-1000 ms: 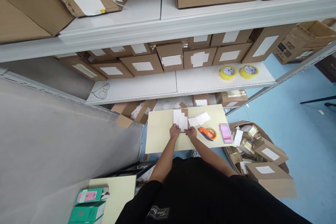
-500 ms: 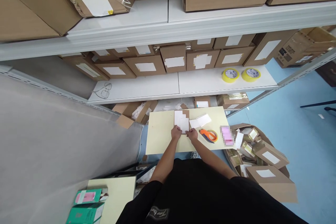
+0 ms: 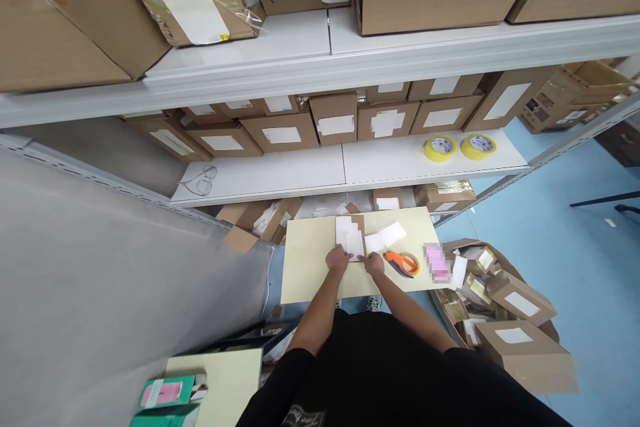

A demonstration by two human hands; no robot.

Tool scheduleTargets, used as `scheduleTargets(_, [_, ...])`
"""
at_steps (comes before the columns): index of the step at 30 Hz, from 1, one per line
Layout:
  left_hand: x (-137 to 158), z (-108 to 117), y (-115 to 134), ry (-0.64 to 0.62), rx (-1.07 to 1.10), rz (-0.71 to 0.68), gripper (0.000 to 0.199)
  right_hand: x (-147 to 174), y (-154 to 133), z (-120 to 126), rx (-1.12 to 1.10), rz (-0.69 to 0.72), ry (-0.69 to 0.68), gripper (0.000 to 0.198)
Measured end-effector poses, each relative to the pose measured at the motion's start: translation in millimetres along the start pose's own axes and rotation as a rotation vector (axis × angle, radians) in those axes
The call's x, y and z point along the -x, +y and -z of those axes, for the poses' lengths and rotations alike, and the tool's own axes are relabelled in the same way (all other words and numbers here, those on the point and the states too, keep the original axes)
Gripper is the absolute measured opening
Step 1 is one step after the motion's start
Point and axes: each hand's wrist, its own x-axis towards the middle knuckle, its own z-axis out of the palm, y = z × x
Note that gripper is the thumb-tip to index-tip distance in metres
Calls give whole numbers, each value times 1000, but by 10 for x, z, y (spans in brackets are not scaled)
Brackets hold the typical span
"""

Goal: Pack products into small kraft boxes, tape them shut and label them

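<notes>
A small flat cardboard box (image 3: pixel 357 221) lies on the cream tabletop in front of me, with overlapping white labels on its top. The lowest white label (image 3: pixel 354 243) reaches close to the box's near edge. My left hand (image 3: pixel 339 258) has its fingers closed at that label's lower left corner. At the near right corner, my right hand (image 3: pixel 374 263) is closed with thumb and finger at the edge of label and box. Loose white label sheets (image 3: pixel 386 236) lie to the right. An orange tape dispenser (image 3: pixel 401 263) with a yellow roll rests beside my right hand.
A pink blurred item (image 3: pixel 437 263) lies at the table's right end. Beyond stands a big container of labelled parcels (image 3: pixel 523 303). Shelves ahead hold boxes (image 3: pixel 281 132), two yellow tape rolls (image 3: pixel 439 147) and glasses (image 3: pixel 203 181). Green boxes (image 3: pixel 167 392) sit on a table lower left.
The view has shifted slightly, so everything appears a little lower. My left fingers reach further over the label's corner. My right hand stays at the near right corner.
</notes>
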Motion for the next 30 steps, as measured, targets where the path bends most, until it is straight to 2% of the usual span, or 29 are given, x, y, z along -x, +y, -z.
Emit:
scheduleTargets(2, [23,-14,0,-9,-43,-81,21,45,-13,-22,-6,-14,16,39])
scheduleTargets(4, [46,-34,0,-2,-86,-234,17,105,-43,-40,11,-17,52,38])
scheduleTargets(7, [49,-70,-23,-4,-125,-458,42,200,-81,-71,58,-23,121,33])
scheduleTargets(9, [23,-99,-62,-41,-135,-521,60,251,-90,-107,84,-31,171,29])
scheduleTargets(11, [-13,-127,-113,-79,-137,-541,68,290,-91,-158,96,-54,216,29])
scheduleTargets(14, [-57,-140,-195,-100,-118,-567,70,343,-93,-253,73,-72,241,33])
scheduleTargets(18, [-87,-49,-320,-103,-54,-594,70,441,-129,-409,3,69,278,31])
scheduleTargets(22, [-129,160,-519,-114,-4,-603,71,560,-251,-584,-38,146,332,34])
scheduleTargets(25, [-140,336,-682,-76,70,-560,69,682,-408,-745,-21,220,309,33])
scheduleTargets(30, [-63,508,-868,-3,179,-383,73,980,-600,-1066,128,431,281,37])
